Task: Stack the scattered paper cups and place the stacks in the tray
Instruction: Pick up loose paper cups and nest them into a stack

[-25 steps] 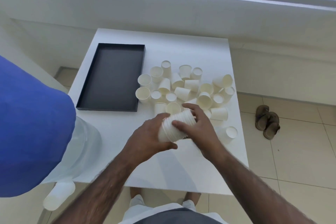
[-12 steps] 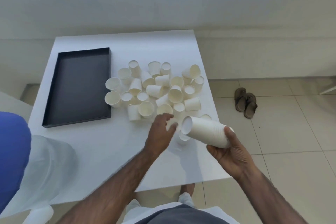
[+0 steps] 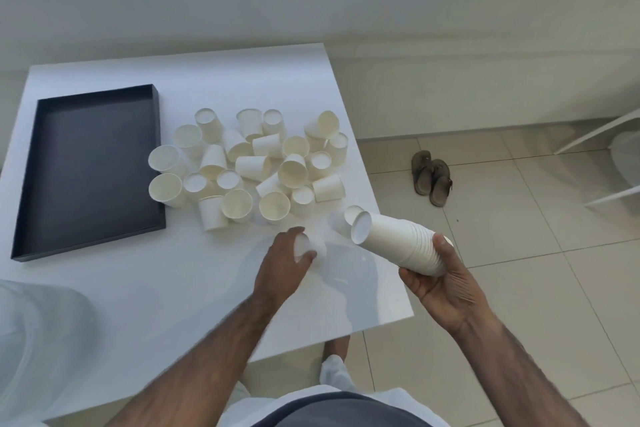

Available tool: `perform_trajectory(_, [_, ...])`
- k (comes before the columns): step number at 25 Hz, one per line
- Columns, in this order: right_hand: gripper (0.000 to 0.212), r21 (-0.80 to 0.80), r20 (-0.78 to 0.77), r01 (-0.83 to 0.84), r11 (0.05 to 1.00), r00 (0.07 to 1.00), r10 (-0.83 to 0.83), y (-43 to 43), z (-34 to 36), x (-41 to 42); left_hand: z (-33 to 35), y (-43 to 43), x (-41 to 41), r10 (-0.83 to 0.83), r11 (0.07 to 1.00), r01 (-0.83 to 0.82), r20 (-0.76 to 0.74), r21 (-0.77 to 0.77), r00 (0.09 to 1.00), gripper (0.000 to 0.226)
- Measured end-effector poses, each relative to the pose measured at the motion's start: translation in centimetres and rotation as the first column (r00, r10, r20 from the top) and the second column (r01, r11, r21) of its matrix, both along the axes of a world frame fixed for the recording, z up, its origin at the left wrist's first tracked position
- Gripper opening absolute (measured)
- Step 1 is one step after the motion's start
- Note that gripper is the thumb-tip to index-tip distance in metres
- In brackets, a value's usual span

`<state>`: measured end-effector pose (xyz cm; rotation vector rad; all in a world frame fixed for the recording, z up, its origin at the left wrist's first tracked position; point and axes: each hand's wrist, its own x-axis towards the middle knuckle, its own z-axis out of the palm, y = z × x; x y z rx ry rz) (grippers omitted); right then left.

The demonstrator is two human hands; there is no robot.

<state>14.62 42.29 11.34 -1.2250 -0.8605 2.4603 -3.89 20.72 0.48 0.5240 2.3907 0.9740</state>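
Note:
My right hand (image 3: 441, 282) grips a stack of white paper cups (image 3: 394, 243), held sideways over the table's right edge with its closed bottom end pointing left. My left hand (image 3: 282, 269) curls round a single white cup (image 3: 306, 248) lying on the white table (image 3: 173, 291). Several loose cups (image 3: 252, 166) lie scattered in a heap beyond both hands, some upright, some on their sides. One more cup (image 3: 344, 218) lies just left of the stack's end. The black tray (image 3: 93, 166) sits at the left with nothing in it.
The table's right edge runs close under the stack. A pair of brown sandals (image 3: 431, 177) lies on the tiled floor to the right. A clear plastic object (image 3: 38, 343) stands at the lower left. White furniture legs (image 3: 595, 139) show at the far right.
The right hand carried the stack away to the right, over the table edge. The left hand let go of the stack, reached onto the table and closed round a single cup.

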Motion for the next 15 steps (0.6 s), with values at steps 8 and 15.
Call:
perform_trajectory(8, [0.038, 0.075, 0.001, -0.145, 0.987, 0.989, 0.145, -3.0, -0.4, -4.8, 9.6, -8.8, -2.8, -0.047, 0.601, -0.604, 0.777, 0.523, 0.627, 0.063])
perform_trajectory(15, [0.068, 0.351, 0.02, -0.491, 0.797, 0.855, 0.518, -9.2, 3.0, -13.0, 13.0, -13.0, -2.4, 0.035, 0.751, -0.411, 0.592, 0.516, 0.806, 0.065])
